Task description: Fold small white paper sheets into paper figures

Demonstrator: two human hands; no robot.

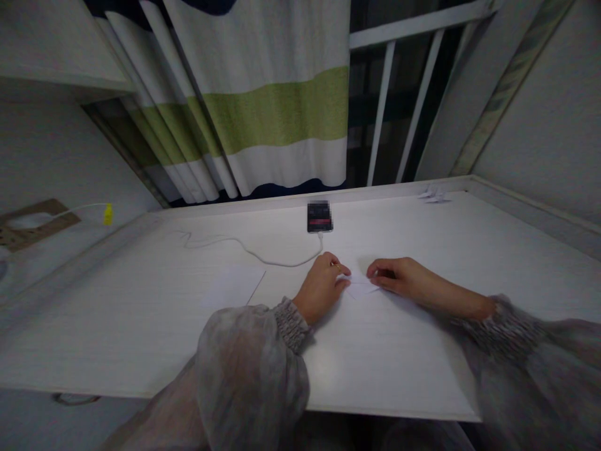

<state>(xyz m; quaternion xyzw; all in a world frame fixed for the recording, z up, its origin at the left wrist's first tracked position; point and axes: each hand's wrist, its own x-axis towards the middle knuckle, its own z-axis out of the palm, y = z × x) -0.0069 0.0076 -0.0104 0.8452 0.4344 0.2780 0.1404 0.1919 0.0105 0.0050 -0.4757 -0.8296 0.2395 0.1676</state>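
Note:
A small white folded paper (360, 287) lies on the white desk (141, 338) between my two hands. My left hand (323, 285) rests on the desk with its fingers curled and its fingertips pressed on the paper's left edge. My right hand (399, 279) comes in from the right, fingers bent and pinched on the paper's right edge. Both wrists wear grey gathered sleeves.
A dark phone (320, 216) lies beyond my hands, with a white cable (244, 247) running left toward a yellow plug (107, 214). A white sheet (232, 287) lies left of my hands. Small white folded paper figures (434, 195) sit at the far right corner. A striped curtain (277, 113) hangs behind.

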